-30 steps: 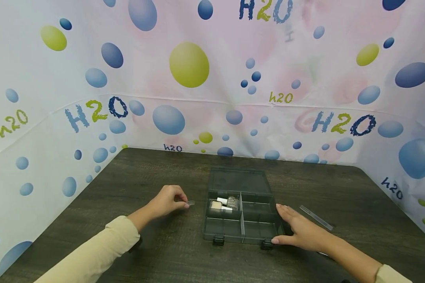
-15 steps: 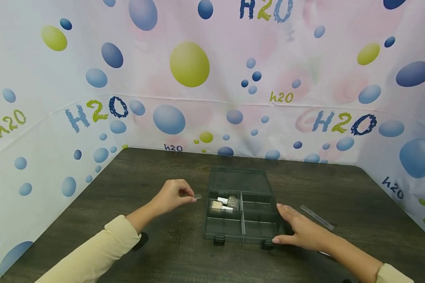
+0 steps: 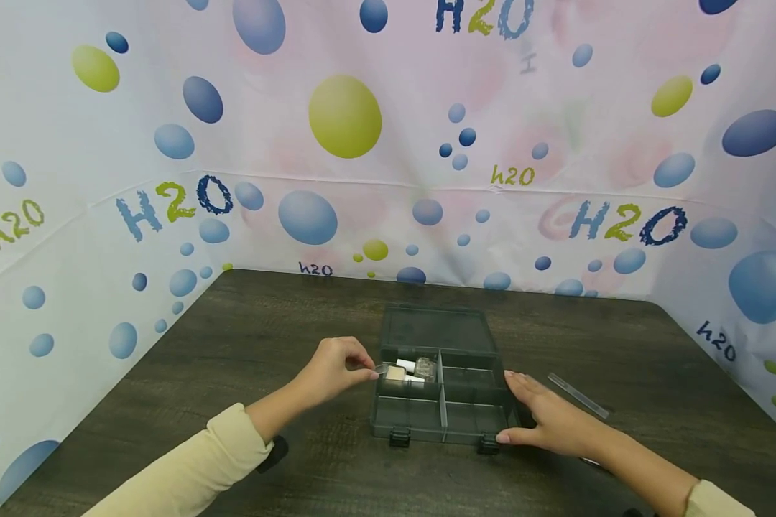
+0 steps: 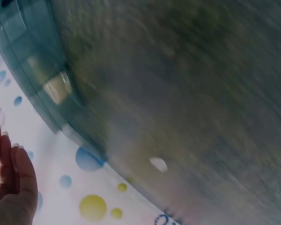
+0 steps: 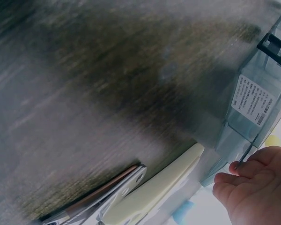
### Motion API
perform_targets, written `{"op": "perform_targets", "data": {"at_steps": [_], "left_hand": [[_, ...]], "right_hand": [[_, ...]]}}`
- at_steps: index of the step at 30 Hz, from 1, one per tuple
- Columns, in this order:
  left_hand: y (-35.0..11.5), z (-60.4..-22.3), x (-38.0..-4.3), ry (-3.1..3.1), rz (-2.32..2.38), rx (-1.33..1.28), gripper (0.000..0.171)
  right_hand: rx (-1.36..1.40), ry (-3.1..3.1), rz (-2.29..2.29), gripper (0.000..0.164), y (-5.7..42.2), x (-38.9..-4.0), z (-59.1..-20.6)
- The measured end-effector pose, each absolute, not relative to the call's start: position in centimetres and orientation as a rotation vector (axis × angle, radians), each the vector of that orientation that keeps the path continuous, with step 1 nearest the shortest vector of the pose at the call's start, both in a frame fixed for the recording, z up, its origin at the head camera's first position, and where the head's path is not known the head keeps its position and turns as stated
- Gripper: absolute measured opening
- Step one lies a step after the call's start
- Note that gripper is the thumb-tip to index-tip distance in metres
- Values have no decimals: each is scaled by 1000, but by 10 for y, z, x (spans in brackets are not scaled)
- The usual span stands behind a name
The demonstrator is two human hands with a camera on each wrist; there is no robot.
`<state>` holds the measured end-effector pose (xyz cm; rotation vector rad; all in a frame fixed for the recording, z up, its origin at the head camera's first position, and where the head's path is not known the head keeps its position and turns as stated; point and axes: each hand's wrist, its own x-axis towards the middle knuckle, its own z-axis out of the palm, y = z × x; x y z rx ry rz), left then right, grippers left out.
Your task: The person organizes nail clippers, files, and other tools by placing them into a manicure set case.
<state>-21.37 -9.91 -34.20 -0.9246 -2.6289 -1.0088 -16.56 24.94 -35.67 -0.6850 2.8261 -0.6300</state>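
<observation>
A dark translucent organizer box (image 3: pixel 409 415) sits on the table with its lid (image 3: pixel 436 330) swung open toward the back. Two small nail polish bottles lie in its back left compartment: a beige one (image 3: pixel 395 374) and a glittery one (image 3: pixel 425 369), both with white caps. My left hand (image 3: pixel 336 368) pinches a small clear plastic piece (image 3: pixel 381 369) between thumb and fingertips, right at the box's left edge. My right hand (image 3: pixel 546 416) rests against the box's right side, thumb near the front right latch (image 3: pixel 488 444). The right wrist view shows its fingers loosely bent at the box edge (image 5: pixel 250 176).
A clear plastic strip (image 3: pixel 578 396) lies on the table (image 3: pixel 310 474) right of the box. Near my right wrist are a cream-coloured flat tool (image 5: pixel 154 185) and some metal and brown implements (image 5: pixel 103 192). Patterned sheeting (image 3: pixel 427 93) stands behind the table and along both sides.
My left hand has moved right with the clear plastic piece, rising a little and then lowering, from the bare table to the box's left edge. My right hand stays at the box.
</observation>
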Motion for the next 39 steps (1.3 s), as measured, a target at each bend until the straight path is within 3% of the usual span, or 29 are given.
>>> {"op": "perform_targets", "data": {"at_steps": [21, 34, 39], "left_hand": [[-54, -360, -197, -2642, -1027, -1107, 6], [-42, -359, -205, -2693, -375, -1378, 10], [-38, -359, -205, -2716, -241, -1374, 10]], "right_hand": [[-664, 2829, -640, 104, 250, -165, -358], [-675, 2833, -639, 104, 250, -165, -358], [-676, 2838, -635, 104, 249, -166, -358]]}}
